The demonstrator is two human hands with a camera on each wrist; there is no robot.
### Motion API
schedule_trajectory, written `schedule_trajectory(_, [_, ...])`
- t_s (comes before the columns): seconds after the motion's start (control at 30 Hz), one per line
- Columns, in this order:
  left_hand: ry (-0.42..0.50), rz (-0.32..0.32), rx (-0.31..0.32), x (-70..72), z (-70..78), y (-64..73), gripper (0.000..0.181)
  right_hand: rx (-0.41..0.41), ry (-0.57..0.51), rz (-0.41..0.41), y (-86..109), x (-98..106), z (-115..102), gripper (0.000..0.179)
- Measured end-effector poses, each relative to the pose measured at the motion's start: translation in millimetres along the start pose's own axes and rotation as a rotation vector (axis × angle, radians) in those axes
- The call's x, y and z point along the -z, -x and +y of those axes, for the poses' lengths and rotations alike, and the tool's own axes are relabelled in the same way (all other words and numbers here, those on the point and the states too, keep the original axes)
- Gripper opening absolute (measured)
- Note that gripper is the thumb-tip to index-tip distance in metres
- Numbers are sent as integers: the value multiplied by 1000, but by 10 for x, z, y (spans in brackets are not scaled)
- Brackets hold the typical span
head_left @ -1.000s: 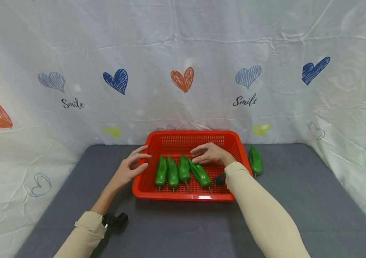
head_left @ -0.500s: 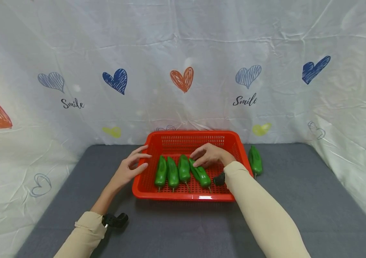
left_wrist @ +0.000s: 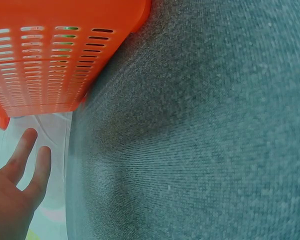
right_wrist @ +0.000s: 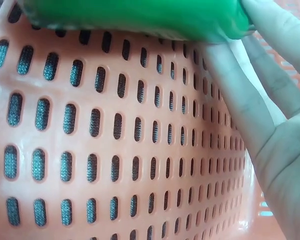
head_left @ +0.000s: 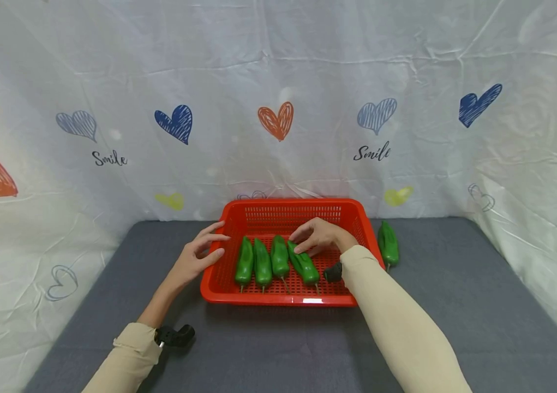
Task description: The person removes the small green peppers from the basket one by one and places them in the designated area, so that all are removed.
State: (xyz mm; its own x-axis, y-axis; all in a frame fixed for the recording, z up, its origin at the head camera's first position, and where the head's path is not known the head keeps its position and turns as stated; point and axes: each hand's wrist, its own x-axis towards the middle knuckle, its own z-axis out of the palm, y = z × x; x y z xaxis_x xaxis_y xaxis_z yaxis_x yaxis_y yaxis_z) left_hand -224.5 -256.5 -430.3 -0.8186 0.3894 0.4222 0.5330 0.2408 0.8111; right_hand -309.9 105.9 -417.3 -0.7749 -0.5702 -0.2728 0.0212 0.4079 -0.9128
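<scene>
A red slotted plastic basket [head_left: 283,299] holds several green peppers lying side by side, stems toward the person. My right hand [head_left: 321,236] reaches inside and pinches the far tip of the rightmost green pepper [head_left: 305,266] between thumb and fingers. In the right wrist view, that pepper [right_wrist: 140,17] crosses the top, with the fingers at its end and the slotted floor below. My left hand [head_left: 201,255] is at the basket's left rim, fingers spread and holding nothing. The left wrist view shows part of this hand [left_wrist: 15,185] beside the basket's outer wall [left_wrist: 45,65].
Another green pepper [head_left: 388,244] lies on the grey tablecloth [head_left: 278,349] just right of the basket. Behind the table hangs a pale curtain [head_left: 317,65] printed with hearts. A black wrist camera [head_left: 177,335] is strapped to the left wrist.
The right hand's thumb and fingers have come together on the tip of the rightmost pepper, having hovered looser over it before. The left hand and the basket stay put.
</scene>
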Motion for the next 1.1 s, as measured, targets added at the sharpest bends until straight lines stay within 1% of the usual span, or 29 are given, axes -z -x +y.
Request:
schedule_trajectory(0.33, [0,3,-4,1,19,1,35,7,-17,-24,-10,46,-7,36])
schedule_trajectory(0.53, [4,1,-7,-2,4,-2,35,17,-10,-6,6,101,-20,35])
schedule_trajectory(0.63, [2,2,-4,0,-13,4,35,30,-31,-2,11,124,-41,35])
schedule_trajectory(0.77, [-2,4,-1,-1,-24,5,34,58,-59,8,30,156,-98,37])
schedule_trajectory(0.9, [-5,1,2,-2,-17,-4,33,80,-59,26,60,191,-170,39])
schedule_trajectory(1.1, [-11,-1,7,2,-15,-4,33,109,-58,22,79,227,-257,41])
